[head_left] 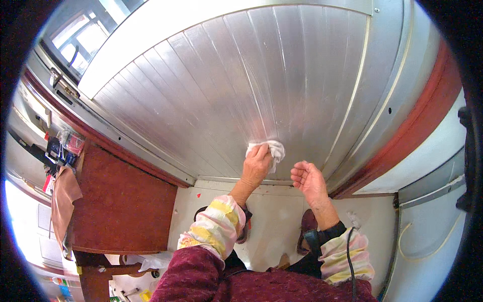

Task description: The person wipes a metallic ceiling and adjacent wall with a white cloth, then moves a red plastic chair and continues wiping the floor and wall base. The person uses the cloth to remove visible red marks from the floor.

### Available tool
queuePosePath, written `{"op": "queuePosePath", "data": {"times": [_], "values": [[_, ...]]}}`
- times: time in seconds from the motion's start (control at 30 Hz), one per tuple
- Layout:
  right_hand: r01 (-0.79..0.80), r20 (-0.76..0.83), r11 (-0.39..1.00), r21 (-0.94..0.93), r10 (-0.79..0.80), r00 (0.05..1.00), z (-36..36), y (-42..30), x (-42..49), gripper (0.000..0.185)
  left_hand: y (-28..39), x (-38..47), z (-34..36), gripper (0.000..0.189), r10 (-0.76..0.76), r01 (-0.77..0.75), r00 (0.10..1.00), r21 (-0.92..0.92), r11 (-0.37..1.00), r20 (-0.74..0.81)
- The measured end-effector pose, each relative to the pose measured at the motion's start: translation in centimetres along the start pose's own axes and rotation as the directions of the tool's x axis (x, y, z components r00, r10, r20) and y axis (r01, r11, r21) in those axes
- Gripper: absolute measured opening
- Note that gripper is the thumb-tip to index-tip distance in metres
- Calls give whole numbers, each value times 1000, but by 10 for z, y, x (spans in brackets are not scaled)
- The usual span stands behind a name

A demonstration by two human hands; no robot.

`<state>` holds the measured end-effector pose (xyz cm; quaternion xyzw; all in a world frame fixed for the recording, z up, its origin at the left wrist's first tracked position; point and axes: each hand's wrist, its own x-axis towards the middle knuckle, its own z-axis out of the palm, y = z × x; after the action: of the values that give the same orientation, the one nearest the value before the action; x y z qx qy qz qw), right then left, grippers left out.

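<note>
A crumpled white cloth point(278, 151) is gripped in my left hand point(256, 166). The hand presses it against the lower part of a ribbed, silvery metal door panel point(215, 102). To the right of the cloth, my right hand point(310, 182) is held in front of the panel's bottom edge. Its palm is turned up, the fingers are loosely curled, and nothing is in them. Bright reflections and thin streaks run along the panel's grooves.
At the left stands a reddish-brown wooden cabinet point(120, 204), with a brown cloth point(64, 204) hanging at its edge. Red-brown door frame point(407, 139) borders the right. A pale appliance-like panel point(426, 241) with a looped cord is farther right. My shoes point(306, 230) rest on light floor tiles.
</note>
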<state>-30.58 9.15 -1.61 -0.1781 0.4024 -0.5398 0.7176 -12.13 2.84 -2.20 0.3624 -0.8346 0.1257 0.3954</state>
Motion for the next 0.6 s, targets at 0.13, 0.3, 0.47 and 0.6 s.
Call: {"op": "queuePosePath", "data": {"times": [0.13,0.3,0.47,0.6], "values": [[3,-38,1000,-21,-4,999,-1,-1,0,26,14,20,-19,8,-67,64,993,-37,997,-97],[-27,-20,1000,-14,27,999,-3,-2,-4,26,18,126,-90,12,105,-8,897,222,975,-429],[9,-2,1000,-5,-9,1000,-2,-5,-9,28,25,211,-101,20,270,-54,764,359,932,-586],[35,-36,999,26,-34,999,-6,-8,-12,31,24,177,-66,18,242,-88,841,319,944,-484]]}}
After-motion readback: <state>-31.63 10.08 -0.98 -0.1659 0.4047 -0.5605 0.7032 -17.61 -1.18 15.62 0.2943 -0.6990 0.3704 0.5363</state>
